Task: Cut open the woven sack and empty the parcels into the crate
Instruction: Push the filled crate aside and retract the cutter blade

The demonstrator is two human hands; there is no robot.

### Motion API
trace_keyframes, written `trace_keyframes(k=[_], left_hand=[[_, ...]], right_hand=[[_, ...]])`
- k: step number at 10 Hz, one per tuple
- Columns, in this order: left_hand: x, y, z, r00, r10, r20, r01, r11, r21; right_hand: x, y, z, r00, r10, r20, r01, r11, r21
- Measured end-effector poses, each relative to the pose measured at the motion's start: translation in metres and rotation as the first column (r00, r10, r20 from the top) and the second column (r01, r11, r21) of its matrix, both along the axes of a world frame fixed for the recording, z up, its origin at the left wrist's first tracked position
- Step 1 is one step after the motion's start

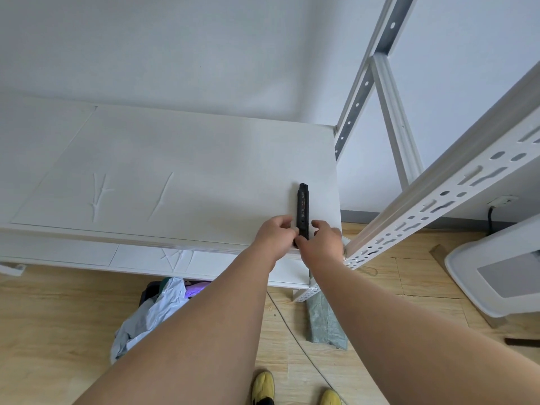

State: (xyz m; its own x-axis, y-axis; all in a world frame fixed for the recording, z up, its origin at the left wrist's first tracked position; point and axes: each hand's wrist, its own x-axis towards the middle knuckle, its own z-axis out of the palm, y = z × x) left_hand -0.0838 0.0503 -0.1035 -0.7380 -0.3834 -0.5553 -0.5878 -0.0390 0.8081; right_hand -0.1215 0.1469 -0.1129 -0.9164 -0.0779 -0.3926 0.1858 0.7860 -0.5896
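While both hands (304, 232) grip knife (303, 213) — shelf (175, 171) edge

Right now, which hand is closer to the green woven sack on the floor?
Right. The right hand is at the black knife on the shelf edge, roughly above the green woven sack. The left hand is on the knife's other side, slightly farther left.

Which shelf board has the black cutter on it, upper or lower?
The upper shelf board: the black cutter lies near its right front corner, between both hands. The lower board carries none.
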Motion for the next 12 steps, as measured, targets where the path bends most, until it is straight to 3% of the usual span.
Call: trace_keyframes(k=[1,2,3,4,6,8,10,11,12], left_hand=[[-0.004,-0.023,0.008,0.991,0.115,0.061,-0.082,0.915,-0.394],[-0.003,-0.066,0.018,0.962,0.209,0.176,-0.025,0.709,-0.705],[0.012,-0.109,0.014,0.929,0.193,0.316,0.148,0.589,-0.795],[0.031,-0.141,0.0,0.876,0.166,0.453,0.306,0.535,-0.788],[0.048,-0.176,-0.024,0.853,0.149,0.501,0.329,0.591,-0.737],[0.06,-0.213,-0.027,0.852,0.174,0.494,0.375,0.455,-0.807],[0.074,-0.239,-0.026,0.725,0.312,0.614,0.403,0.53,-0.746],[0.073,-0.225,-0.025,0.764,0.274,0.584,0.405,0.501,-0.765],[0.064,-0.195,-0.017,0.862,0.179,0.475,0.365,0.431,-0.825]], right_hand=[[0.001,-0.01,0.009,0.982,0.028,-0.188,-0.027,1.0,0.006],[0.002,-0.045,0.016,0.94,0.245,-0.236,-0.252,0.968,-0.003],[0.01,-0.089,0.019,0.845,0.512,-0.157,-0.509,0.859,0.057],[0.021,-0.125,0.017,0.807,0.587,-0.071,-0.584,0.81,0.055],[0.031,-0.164,0.01,0.813,0.572,-0.108,-0.567,0.82,0.075],[0.032,-0.177,-0.003,0.811,0.567,-0.146,-0.564,0.823,0.067],[0.032,-0.183,-0.006,0.806,0.574,-0.144,-0.572,0.818,0.06],[0.032,-0.175,-0.004,0.817,0.563,-0.124,-0.56,0.826,0.06],[0.031,-0.161,0.008,0.815,0.563,-0.135,-0.557,0.827,0.082]])
